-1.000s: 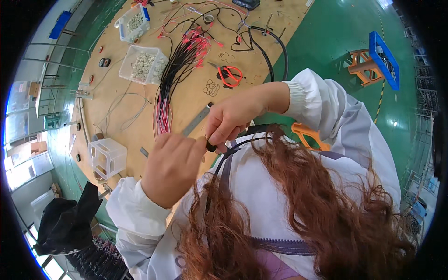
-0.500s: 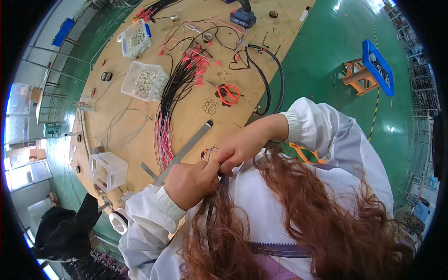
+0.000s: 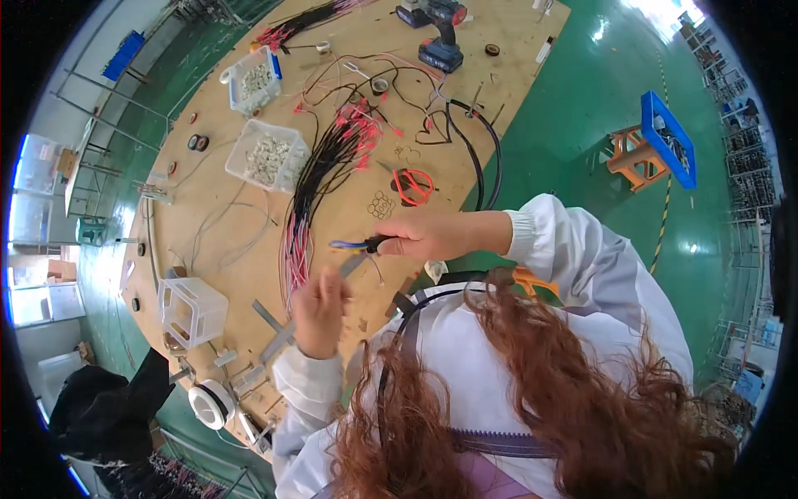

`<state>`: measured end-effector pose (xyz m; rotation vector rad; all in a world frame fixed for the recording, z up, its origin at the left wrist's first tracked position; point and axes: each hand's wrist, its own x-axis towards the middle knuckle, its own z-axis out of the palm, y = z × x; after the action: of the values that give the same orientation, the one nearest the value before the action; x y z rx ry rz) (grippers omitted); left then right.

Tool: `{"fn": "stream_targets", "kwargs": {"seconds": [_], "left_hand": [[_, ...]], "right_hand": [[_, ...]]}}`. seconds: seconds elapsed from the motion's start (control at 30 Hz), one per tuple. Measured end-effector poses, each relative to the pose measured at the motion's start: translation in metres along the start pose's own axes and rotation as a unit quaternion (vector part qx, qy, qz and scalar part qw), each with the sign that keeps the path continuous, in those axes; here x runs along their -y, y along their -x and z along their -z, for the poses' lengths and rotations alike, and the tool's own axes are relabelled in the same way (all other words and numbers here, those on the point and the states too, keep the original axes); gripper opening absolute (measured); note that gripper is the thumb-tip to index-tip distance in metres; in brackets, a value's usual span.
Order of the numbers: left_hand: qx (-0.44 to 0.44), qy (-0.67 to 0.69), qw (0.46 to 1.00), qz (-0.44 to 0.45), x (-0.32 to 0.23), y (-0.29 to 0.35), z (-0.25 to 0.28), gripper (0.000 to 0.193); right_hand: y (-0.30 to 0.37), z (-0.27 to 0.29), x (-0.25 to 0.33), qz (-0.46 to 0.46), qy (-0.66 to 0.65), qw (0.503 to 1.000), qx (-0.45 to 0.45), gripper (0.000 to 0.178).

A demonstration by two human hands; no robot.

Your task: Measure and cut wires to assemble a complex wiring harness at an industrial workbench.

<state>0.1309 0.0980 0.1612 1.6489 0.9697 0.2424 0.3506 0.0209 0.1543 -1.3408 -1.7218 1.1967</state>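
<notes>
One black cable (image 3: 376,244) with blue wires (image 3: 349,245) at its tip, pinched in right hand (image 3: 416,235); left hand (image 3: 320,318), blurred, loosely spread, near metal ruler (image 3: 278,342) on bench (image 3: 509,71).

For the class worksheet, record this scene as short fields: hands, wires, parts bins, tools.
Right hand: holding a black cable end with thin blue wires
Left hand: blurred, apart from the cable end, near a long grey metal strip
Wires: long black, red and white bundle
Parts bins: larger clear plastic bin; smaller blue-edged one; both hold pale parts
Tools: red-handled scissors; dark cordless drill
</notes>
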Motion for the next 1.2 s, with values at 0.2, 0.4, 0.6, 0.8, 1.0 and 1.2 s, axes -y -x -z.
{"fn": "stream_targets", "kwargs": {"seconds": [0.2,0.4,0.6,0.8,1.0,1.2], "left_hand": [[-0.009,0.704,0.71,0.016,0.005,-0.018,-0.038,0.031],[-0.016,0.688,0.711,-0.144,-0.006,-0.024,-0.044,0.023],[-0.023,0.524,0.821,-0.226,0.011,-0.04,-0.07,0.044],[0.037,0.349,0.919,-0.178,0.033,-0.059,-0.117,0.041],[-0.032,0.069,0.956,-0.282,0.02,-0.061,-0.106,0.031],[0.061,-0.114,0.929,-0.348,-0.012,-0.059,-0.084,0.026]], "right_hand": [[-0.006,-0.021,0.018,-0.012,0.124,0.991,-0.049,0.02],[-0.017,-0.029,0.01,0.146,0.361,0.91,-0.146,0.016],[-0.013,-0.008,0.012,0.056,0.371,0.918,-0.131,0.021],[-0.003,-0.012,0.015,0.0,0.207,0.942,-0.265,0.018],[0.024,0.02,0.018,-0.271,-0.104,0.956,-0.038,0.037],[0.05,0.031,0.036,-0.247,-0.343,0.906,-0.032,0.033]]}}
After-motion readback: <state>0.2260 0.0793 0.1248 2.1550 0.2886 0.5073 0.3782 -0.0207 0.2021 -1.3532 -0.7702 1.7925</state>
